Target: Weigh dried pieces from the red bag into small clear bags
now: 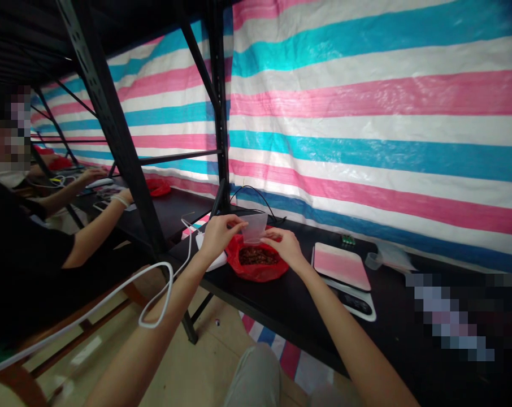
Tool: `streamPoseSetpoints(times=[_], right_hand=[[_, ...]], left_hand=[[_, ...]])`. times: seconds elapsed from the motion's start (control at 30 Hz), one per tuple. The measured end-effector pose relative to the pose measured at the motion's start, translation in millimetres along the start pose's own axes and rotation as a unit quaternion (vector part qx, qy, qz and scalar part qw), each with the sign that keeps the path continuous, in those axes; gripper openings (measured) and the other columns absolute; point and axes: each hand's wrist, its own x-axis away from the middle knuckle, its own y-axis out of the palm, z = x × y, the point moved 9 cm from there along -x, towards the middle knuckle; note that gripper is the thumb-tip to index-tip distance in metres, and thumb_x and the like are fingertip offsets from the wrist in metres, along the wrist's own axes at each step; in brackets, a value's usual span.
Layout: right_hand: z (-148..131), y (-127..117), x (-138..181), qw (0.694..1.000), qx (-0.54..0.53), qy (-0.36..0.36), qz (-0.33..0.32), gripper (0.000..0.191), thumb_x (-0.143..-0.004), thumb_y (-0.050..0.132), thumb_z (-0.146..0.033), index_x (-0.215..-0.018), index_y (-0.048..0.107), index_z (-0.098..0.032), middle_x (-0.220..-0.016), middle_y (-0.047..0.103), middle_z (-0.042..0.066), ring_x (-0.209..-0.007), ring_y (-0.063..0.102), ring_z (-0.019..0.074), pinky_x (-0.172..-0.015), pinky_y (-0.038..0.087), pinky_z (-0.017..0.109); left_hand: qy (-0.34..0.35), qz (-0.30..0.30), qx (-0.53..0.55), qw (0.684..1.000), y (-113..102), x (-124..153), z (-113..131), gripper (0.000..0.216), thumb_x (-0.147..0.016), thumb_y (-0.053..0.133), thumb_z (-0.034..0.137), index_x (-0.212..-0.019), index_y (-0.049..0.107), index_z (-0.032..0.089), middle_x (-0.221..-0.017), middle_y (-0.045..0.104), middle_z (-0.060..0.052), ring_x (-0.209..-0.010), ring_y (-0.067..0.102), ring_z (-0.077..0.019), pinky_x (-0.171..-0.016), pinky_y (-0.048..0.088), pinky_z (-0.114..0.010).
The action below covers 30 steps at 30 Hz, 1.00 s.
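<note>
A clear, see-through plastic cup [255, 227] is held up between my two hands, over a red plastic bag [262, 273]. My left hand [220, 234] pinches its left edge with thumb and forefinger. At its lower right, my right hand [285, 244] grips it with bent fingers. The bag lies open on the black table, its mouth spread around a heap of small dark brown pieces [258, 257], too small to name for certain. To the right of my right hand lies a kitchen scale [345, 271] with a pinkish-white top and a dark display panel.
A white device [216, 257] with a cable lies left of the bag. A white cable [154, 271] loops across my left forearm. Clear plastic packaging [394, 257] and green batteries [348, 240] are on the right. Black rack posts [124, 141] separate me from a co-worker [22, 226] at left.
</note>
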Motion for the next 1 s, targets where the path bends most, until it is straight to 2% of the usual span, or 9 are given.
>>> streamPoseSetpoints(times=[0.17, 0.37, 0.47, 0.6, 0.7, 0.77, 0.9, 1.0], right_hand=[[3, 1, 0, 1.0, 0.008, -0.004, -0.015, 0.013, -0.072, 0.065, -0.035, -0.076, 0.071, -0.024, -0.08, 0.072, 0.001, -0.077, 0.066, 0.0197, -0.075, 0.047, 0.031], [2, 6, 5, 1.0, 0.016, 0.008, -0.005, 0.015, -0.074, 0.063, -0.038, -0.077, 0.072, -0.027, -0.086, 0.073, 0.001, -0.085, 0.066, 0.0222, -0.082, 0.046, 0.035], [4, 0, 5, 0.999, 0.01, 0.016, 0.036, 0.015, -0.073, 0.063, -0.039, -0.076, 0.072, -0.027, -0.085, 0.073, 0.001, -0.083, 0.066, 0.0228, -0.081, 0.046, 0.036], [4, -9, 4, 0.996, -0.038, -0.005, 0.076, 0.018, -0.074, 0.063, -0.039, -0.077, 0.072, -0.025, -0.083, 0.073, 0.003, -0.081, 0.066, 0.0224, -0.08, 0.048, 0.035], [1, -12, 5, 0.993, -0.063, -0.02, 0.093, 0.02, -0.074, 0.063, -0.039, -0.077, 0.072, -0.023, -0.083, 0.073, 0.004, -0.079, 0.066, 0.022, -0.077, 0.048, 0.034], [0, -15, 5, 0.992, -0.067, -0.02, 0.102, 0.022, -0.074, 0.062, -0.041, -0.078, 0.072, -0.022, -0.083, 0.072, 0.004, -0.077, 0.065, 0.0213, -0.074, 0.048, 0.032], [-1, -24, 7, 0.995, -0.045, -0.01, 0.089, 0.022, -0.071, 0.064, -0.041, -0.076, 0.072, -0.022, -0.079, 0.072, 0.004, -0.069, 0.064, 0.0199, -0.066, 0.048, 0.031], [-7, -40, 11, 0.996, -0.006, -0.011, 0.086, 0.02, -0.07, 0.065, -0.042, -0.074, 0.072, -0.023, -0.075, 0.072, 0.002, -0.066, 0.064, 0.0192, -0.063, 0.047, 0.03]], left_hand=[[-0.003, -0.005, 0.015, 1.0, -1, 1, -2, 0.026, -0.08, 0.056, 0.039, -0.076, 0.07, 0.018, -0.077, 0.072, -0.002, -0.072, 0.064, -0.0153, -0.066, 0.042, -0.023], [-0.011, -0.016, 0.023, 1.0, 1, 2, -4, 0.027, -0.079, 0.056, 0.041, -0.077, 0.069, 0.018, -0.078, 0.071, -0.003, -0.072, 0.064, -0.0156, -0.068, 0.044, -0.024], [0.0, -0.05, 0.031, 0.998, 6, 2, -8, 0.028, -0.075, 0.061, 0.042, -0.091, 0.068, 0.02, -0.083, 0.071, -0.002, -0.077, 0.064, -0.0162, -0.073, 0.046, -0.024], [-0.005, -0.114, 0.039, 0.993, 19, 3, -20, 0.041, -0.071, 0.066, 0.037, -0.108, 0.063, 0.02, -0.089, 0.071, -0.003, -0.082, 0.065, -0.0175, -0.078, 0.047, -0.026], [-0.006, -0.15, 0.011, 0.989, 28, 3, -22, 0.029, -0.07, 0.065, 0.036, -0.094, 0.069, 0.019, -0.087, 0.072, -0.004, -0.082, 0.065, -0.0187, -0.076, 0.047, -0.026], [0.001, -0.149, -0.018, 0.989, 30, 3, -17, 0.022, -0.072, 0.063, 0.036, -0.083, 0.072, 0.019, -0.084, 0.072, -0.004, -0.081, 0.065, -0.0192, -0.075, 0.046, -0.026], [0.01, -0.111, -0.029, 0.993, 21, 1, 1, 0.024, -0.076, 0.059, 0.039, -0.082, 0.073, 0.021, -0.083, 0.072, -0.004, -0.08, 0.065, -0.0193, -0.074, 0.046, -0.025], [0.01, -0.108, -0.03, 0.994, 18, 0, 13, 0.025, -0.076, 0.059, 0.04, -0.082, 0.073, 0.021, -0.082, 0.072, -0.004, -0.079, 0.065, -0.0192, -0.073, 0.046, -0.025]])
